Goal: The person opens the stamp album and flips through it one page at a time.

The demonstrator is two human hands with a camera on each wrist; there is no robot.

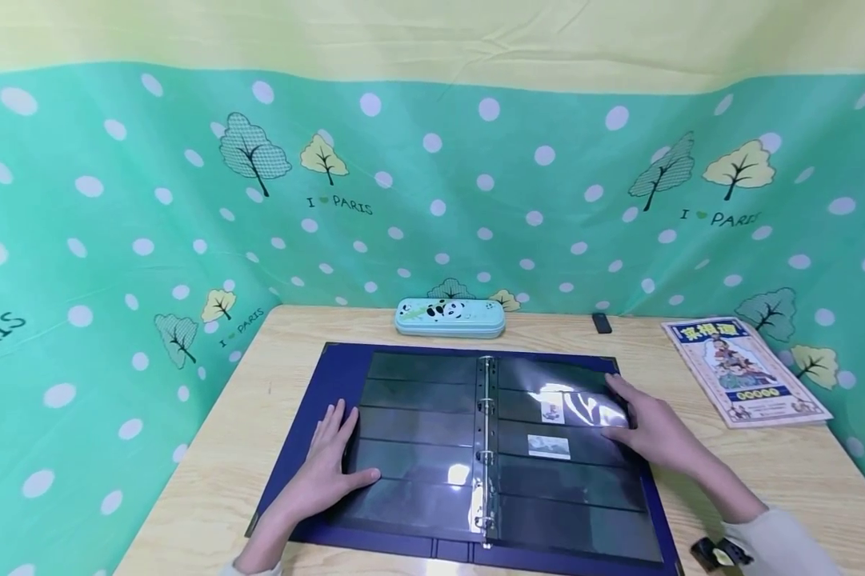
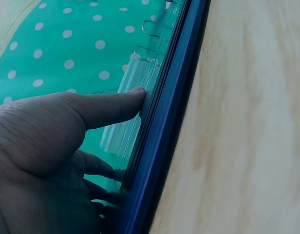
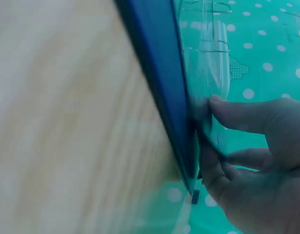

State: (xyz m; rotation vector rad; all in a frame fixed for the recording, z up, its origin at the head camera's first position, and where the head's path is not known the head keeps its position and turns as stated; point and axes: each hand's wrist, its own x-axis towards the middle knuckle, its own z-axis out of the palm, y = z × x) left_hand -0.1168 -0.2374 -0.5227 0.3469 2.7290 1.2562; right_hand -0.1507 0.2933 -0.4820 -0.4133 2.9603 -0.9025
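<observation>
A dark blue ring binder album [image 1: 338,382] lies spread on the table, with black pocket pages on both sides of its metal rings [image 1: 486,456]. Two small stamps, a pinkish one [image 1: 552,409] and a grey one [image 1: 549,447], sit in pockets of the right page [image 1: 576,528]. My left hand [image 1: 322,478] rests with spread fingers at the outer edge of the left page [image 1: 410,504], its thumb [image 2: 116,106] touching the page. At the other side my right hand [image 1: 654,430] pinches the right page's outer edge, thumb [image 3: 242,115] on top and fingers behind it; the edge bulges upward.
Behind the album stands a light blue panda pencil case [image 1: 450,318]. A small black object [image 1: 602,323] lies to its right. A colourful printed booklet [image 1: 747,370] lies at the table's right. A polka-dot curtain [image 1: 432,200] hangs around the wooden table [image 1: 187,496].
</observation>
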